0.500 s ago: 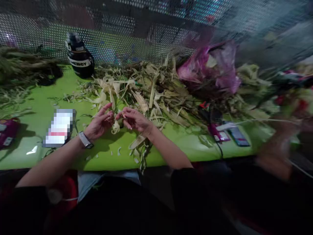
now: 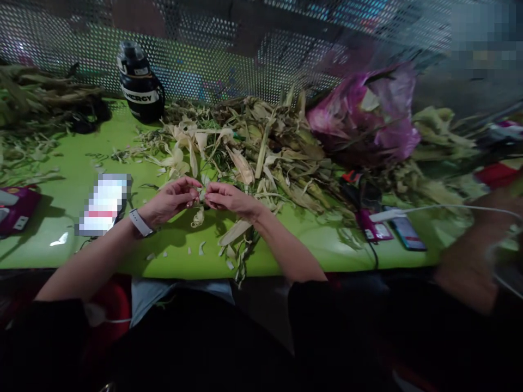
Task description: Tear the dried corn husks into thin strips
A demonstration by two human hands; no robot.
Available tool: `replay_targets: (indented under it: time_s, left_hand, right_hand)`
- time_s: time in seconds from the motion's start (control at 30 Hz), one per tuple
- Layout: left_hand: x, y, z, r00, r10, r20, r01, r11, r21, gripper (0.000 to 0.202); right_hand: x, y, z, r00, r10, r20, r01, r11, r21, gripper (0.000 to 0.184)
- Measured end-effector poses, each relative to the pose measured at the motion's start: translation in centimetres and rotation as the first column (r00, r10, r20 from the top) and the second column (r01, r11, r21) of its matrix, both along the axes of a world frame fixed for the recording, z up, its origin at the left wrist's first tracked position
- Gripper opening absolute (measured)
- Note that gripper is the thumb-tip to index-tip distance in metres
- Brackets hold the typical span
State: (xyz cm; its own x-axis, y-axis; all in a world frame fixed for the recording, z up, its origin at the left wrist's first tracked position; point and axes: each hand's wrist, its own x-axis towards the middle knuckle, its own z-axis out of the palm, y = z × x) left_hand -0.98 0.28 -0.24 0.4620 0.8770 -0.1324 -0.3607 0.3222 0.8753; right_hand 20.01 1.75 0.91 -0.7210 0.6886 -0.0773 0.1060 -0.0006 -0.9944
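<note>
"Pinching narrowly, the left hand (image 2: 175,198) and the right hand (image 2: 232,199) come nearly fingertip to fingertip over a green table (image 2: 171,250)."

"Holding what?"

"A small pale plant shred (image 2: 202,190) between the fingertips, partly hidden by them. A curled pale strip (image 2: 198,218) shows just below; I cannot tell whether the two are joined."

"And around them?"

"Just beyond the hands, a loose heap of corn husks (image 2: 265,139) spreads rightward to a pink plastic bag (image 2: 368,122). White scraps (image 2: 201,248) dot the near side. To the left lies a phone (image 2: 104,204) with its screen lit; behind stands a black bottle (image 2: 143,103)."

"Anyone else?"

"Another person's forearm (image 2: 468,261), blurred, at far right."
</note>
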Motion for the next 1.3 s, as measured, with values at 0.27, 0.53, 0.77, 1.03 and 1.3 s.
replay_targets:
  time_s: [0.27, 0.53, 0.77, 1.03, 1.3]
  left_hand:
    - [-0.1, 0.6, -1.4, 0.989, 0.121, -0.082, -0.123, 0.992, -0.014, 0.026]
    - [0.4, -0.1, -0.8, 0.973, 0.103, -0.205, -0.055, 0.972, 0.228, 0.028]
    - [-0.1, 0.1, -0.4, 0.980, -0.047, -0.192, 0.110, 0.935, 0.336, 0.028]
    - [-0.6, 0.6, -0.7, 0.979, -0.024, -0.203, 0.077, 0.963, 0.259, 0.026]
    - [-0.7, 0.8, -0.7, 0.993, 0.017, -0.117, 0.004, 0.984, 0.177, 0.030]
  right_hand:
    - [-0.6, -0.1, -1.1, 0.981, -0.184, -0.055, 0.191, 0.967, 0.170, 0.022]
    - [-0.7, 0.0, -1.6, 0.970, -0.239, -0.038, 0.240, 0.924, 0.297, 0.031]
    - [-0.4, 0.0, -1.4, 0.996, -0.092, -0.001, 0.091, 0.986, 0.138, 0.032]
    - [-0.2, -0.1, -0.9, 0.994, -0.106, -0.006, 0.105, 0.971, 0.212, 0.035]
    - [-0.4, -0.3, -0.9, 0.982, -0.188, 0.023, 0.158, 0.881, 0.446, 0.024]
